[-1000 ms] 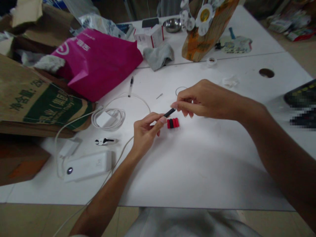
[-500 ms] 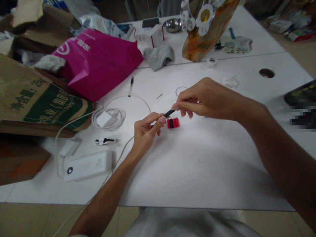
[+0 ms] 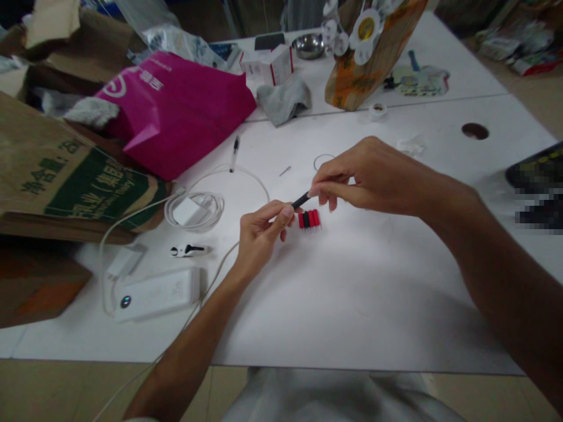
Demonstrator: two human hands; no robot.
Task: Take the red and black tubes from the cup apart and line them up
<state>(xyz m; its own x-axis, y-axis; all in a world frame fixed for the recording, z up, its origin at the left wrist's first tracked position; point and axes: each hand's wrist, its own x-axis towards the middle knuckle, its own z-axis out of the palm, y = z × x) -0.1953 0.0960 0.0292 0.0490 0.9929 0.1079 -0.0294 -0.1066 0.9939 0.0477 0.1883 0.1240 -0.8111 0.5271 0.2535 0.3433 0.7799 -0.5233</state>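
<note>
Between my hands, above the white table, is a slim black rod (image 3: pixel 300 201), tilted up to the right. My left hand (image 3: pixel 263 230) pinches its lower left end between thumb and fingers. At the upper right end, the thumb and fingertips of my right hand (image 3: pixel 352 179) close on it and cover the tip. Just beneath lies a row of small red and black pieces (image 3: pixel 309 218) with thin metal pins pointing toward me. A short thin metal bit (image 3: pixel 285 171) rests behind the rod. Partly behind my right hand is a thin wire ring (image 3: pixel 322 157).
To the left are a coiled white cable (image 3: pixel 193 211), white-and-black clippers (image 3: pixel 189 251) and a power bank (image 3: pixel 158 294). A pen (image 3: pixel 234 153) lies before a magenta bag (image 3: pixel 180 111). Farther back are a grey cloth (image 3: pixel 285 101), a tape roll (image 3: pixel 377 111) and a metal bowl (image 3: pixel 308 46).
My right hand has shifted very slightly to the left and down along the rod. My left hand keeps its pinch, and the things on the table lie as before.
</note>
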